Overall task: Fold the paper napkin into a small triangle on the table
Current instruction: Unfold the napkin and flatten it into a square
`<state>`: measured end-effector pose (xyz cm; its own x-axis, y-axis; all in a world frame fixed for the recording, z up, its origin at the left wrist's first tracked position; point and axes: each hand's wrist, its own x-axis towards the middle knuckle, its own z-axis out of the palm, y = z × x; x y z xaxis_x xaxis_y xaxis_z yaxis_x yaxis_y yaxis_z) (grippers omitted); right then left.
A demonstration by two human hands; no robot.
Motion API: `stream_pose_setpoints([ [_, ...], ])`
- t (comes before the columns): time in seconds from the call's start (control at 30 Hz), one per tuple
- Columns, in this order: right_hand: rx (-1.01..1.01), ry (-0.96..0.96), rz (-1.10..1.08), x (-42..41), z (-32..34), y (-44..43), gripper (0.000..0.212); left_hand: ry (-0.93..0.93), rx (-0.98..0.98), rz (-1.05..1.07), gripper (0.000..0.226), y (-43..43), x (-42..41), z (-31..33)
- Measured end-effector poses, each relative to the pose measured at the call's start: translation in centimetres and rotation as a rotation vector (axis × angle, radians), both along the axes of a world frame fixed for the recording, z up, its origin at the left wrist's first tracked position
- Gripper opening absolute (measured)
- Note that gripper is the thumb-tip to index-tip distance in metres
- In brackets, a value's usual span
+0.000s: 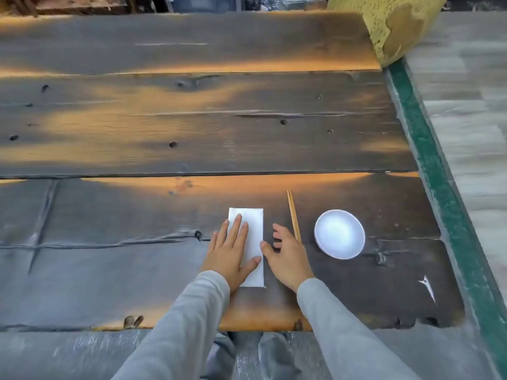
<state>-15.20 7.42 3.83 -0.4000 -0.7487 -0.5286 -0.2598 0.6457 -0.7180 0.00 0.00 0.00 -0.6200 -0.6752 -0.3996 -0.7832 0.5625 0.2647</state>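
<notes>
Napkin folded to a long rectangle, no triangle yet.

Head view: napkin (251,237) lies flat on the wooden table (192,127), near the front edge, w/ chopsticks (293,215) and a white bowl (339,233) to its right. Left hand (229,250) is spread flat on top, fingers (235,226) splayed, pressing not gripping. Right hand (288,255) sits just beside the right edge, fingers loosely curled, holding nothing; thumb touches or nearly touches the edge. Diagonal folds look left to do.

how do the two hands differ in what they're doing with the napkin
The left hand lies flat on the napkin, fingers spread, pinning it. The right hand sits beside the napkin on the table, fingers loosely curled, its thumb at the napkin's right edge. Both wear grey sleeves.
</notes>
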Motion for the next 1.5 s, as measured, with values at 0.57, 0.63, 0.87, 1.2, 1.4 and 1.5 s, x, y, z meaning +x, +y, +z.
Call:
stream_pose_setpoints([
  [0.57,-0.14,-0.079,-0.35,1.7,-4.2,0.2,0.029,0.286,-0.292,-0.096,0.058,0.1,-0.1,-6.0],
  [0.63,-0.157,-0.082,-0.355,1.7,-4.3,0.3,0.027,0.323,-0.285,-0.092,0.053,0.1,0.1,-6.0],
  [0.87,-0.166,-0.163,-0.336,1.5,-4.1,0.5,0.024,0.614,-0.063,0.095,0.046,0.0,0.5,-4.9],
  [1.2,-0.199,-0.318,-0.109,1.9,-2.2,0.3,0.013,0.948,0.416,0.671,0.051,-0.6,0.3,-1.8],
  [1.4,-0.232,-0.344,-0.141,2.2,-1.3,-0.1,0.001,0.99,0.426,0.661,0.039,-0.3,0.6,-1.0],
  [1.5,-0.209,-0.363,-0.119,2.4,-1.1,-0.1,0.014,0.994,0.422,0.663,0.045,0.0,0.9,-0.8],
])
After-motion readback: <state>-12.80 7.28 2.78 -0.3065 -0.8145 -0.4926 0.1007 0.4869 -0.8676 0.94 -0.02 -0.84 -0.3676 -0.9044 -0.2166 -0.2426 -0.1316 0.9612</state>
